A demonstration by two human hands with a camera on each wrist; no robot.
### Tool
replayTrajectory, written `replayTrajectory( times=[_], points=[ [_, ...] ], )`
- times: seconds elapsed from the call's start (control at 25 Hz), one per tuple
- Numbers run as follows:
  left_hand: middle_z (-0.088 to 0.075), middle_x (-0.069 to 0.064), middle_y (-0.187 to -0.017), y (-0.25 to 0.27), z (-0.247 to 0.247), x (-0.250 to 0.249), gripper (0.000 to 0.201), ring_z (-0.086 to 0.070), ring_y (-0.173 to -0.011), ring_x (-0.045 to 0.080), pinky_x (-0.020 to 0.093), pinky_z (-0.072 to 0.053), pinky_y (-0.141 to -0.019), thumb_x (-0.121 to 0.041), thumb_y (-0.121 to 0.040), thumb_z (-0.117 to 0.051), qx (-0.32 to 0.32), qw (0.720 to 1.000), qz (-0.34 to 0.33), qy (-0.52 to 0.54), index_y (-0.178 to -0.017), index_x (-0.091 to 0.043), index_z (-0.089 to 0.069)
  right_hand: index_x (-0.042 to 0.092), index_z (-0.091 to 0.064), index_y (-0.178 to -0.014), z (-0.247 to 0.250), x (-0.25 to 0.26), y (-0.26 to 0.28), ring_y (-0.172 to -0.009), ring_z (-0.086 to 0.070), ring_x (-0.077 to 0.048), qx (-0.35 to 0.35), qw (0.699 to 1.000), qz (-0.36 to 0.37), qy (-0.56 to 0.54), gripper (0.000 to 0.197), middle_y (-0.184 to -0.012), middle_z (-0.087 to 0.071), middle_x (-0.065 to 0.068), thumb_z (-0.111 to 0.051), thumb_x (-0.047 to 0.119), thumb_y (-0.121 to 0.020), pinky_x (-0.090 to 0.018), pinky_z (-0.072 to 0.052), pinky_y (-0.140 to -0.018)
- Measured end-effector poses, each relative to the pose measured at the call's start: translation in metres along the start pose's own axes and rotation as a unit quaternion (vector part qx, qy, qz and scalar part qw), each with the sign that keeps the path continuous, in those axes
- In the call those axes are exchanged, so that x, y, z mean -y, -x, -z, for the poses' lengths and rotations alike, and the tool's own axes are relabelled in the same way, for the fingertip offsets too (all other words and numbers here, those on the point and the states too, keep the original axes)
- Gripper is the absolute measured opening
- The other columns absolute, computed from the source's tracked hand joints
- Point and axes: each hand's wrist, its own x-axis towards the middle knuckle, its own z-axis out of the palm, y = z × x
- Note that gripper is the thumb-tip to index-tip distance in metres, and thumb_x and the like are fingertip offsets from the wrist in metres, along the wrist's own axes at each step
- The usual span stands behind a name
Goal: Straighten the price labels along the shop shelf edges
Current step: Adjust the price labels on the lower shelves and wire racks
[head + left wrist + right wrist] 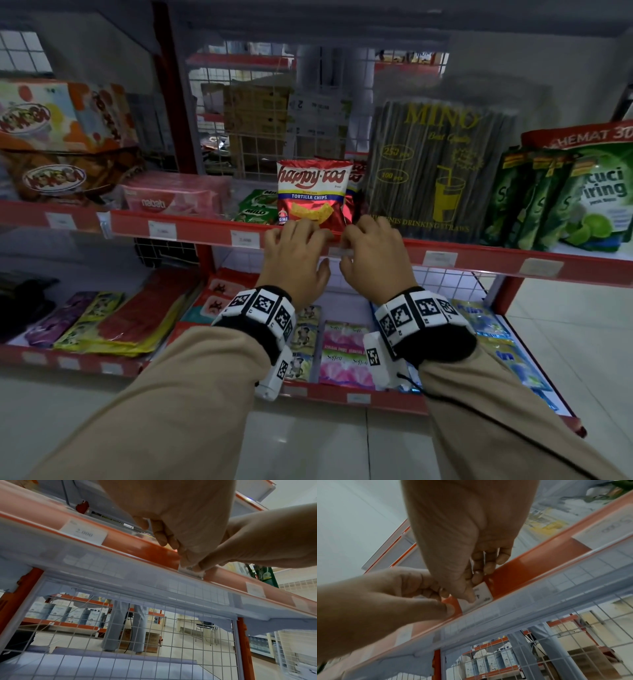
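A white price label (339, 253) sits in the red edge strip (205, 229) of the middle shelf, below a bag of tortilla chips. Both hands meet on it. My left hand (308, 240) curls its fingers over the top of the strip, and its thumb presses the label's (192, 572) left end. My right hand (356, 243) does the same from the right. In the right wrist view its thumb lies on the label (479, 597), with the fingers behind the strip. The hands hide most of the label. Other labels (244, 238) (440, 258) sit along the same strip.
On the shelf stand the chips bag (313, 192), Milo sachets (257, 209), pink wafer packs (171, 198), a tall pack of drinking straws (442, 168) and green soap pouches (548, 195). Sachets (342, 353) lie on the lower shelf. Behind the wire mesh a person's legs (123, 626) stand.
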Motion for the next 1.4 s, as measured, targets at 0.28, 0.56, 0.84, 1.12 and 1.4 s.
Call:
replayTrajectory(
  times=[0.28, 0.56, 0.84, 1.12, 1.4],
  points=[
    [-0.052, 0.0, -0.108, -0.008, 0.003, 0.009, 0.03, -0.046, -0.104, 0.024, 0.038, -0.027, -0.084, -0.034, -0.082, -0.057, 0.029, 0.999, -0.01, 0.03, -0.109, -0.023, -0.058, 0.022, -0.059, -0.089, 0.014, -0.003, -0.011, -0.096, -0.047, -0.024, 0.038, 0.99, -0.061, -0.122, 0.005, -0.098, -0.056, -0.003, -0.062, 0.025, -0.086, -0.038, -0.042, -0.084],
    [-0.059, -0.008, -0.105, -0.013, 0.004, 0.015, 0.03, -0.048, -0.105, 0.017, 0.036, -0.027, -0.091, -0.04, -0.095, -0.047, 0.015, 0.981, 0.041, 0.191, -0.119, -0.024, -0.054, 0.018, -0.06, -0.09, 0.021, 0.002, -0.007, -0.079, -0.065, -0.01, -0.105, 0.881, -0.17, -0.43, 0.015, -0.084, -0.067, 0.002, -0.067, 0.006, -0.084, -0.024, -0.054, -0.069],
    [-0.057, -0.009, -0.097, -0.009, 0.0, 0.016, 0.032, -0.046, -0.091, 0.013, 0.033, -0.026, -0.078, -0.049, -0.097, -0.038, -0.011, 0.971, 0.051, 0.234, -0.098, -0.024, -0.058, 0.006, -0.059, -0.104, 0.011, 0.024, 0.001, -0.088, -0.069, -0.027, -0.084, 0.758, -0.227, -0.606, 0.026, -0.094, -0.069, -0.018, -0.07, -0.001, -0.081, -0.037, -0.058, -0.08],
    [-0.054, -0.006, -0.102, -0.014, 0.001, 0.021, 0.019, -0.046, -0.098, 0.018, 0.035, -0.024, -0.084, -0.037, -0.097, -0.044, 0.017, 0.988, 0.015, 0.151, -0.101, -0.023, -0.056, 0.018, -0.067, -0.101, 0.017, 0.011, 0.003, -0.081, -0.064, 0.0, -0.116, 0.91, -0.107, -0.384, 0.017, -0.089, -0.069, 0.004, -0.064, 0.01, -0.086, -0.011, -0.05, -0.07],
    [-0.055, -0.004, -0.104, -0.019, 0.016, 0.036, 0.022, -0.048, -0.098, 0.02, 0.037, -0.026, -0.086, -0.04, -0.09, -0.051, 0.045, 0.998, -0.028, 0.029, -0.107, -0.026, -0.053, 0.018, -0.066, -0.088, 0.015, 0.007, -0.009, -0.079, -0.062, -0.002, -0.141, 0.914, -0.133, -0.355, 0.007, -0.082, -0.067, 0.008, -0.066, 0.011, -0.087, -0.017, -0.052, -0.071]
  ],
)
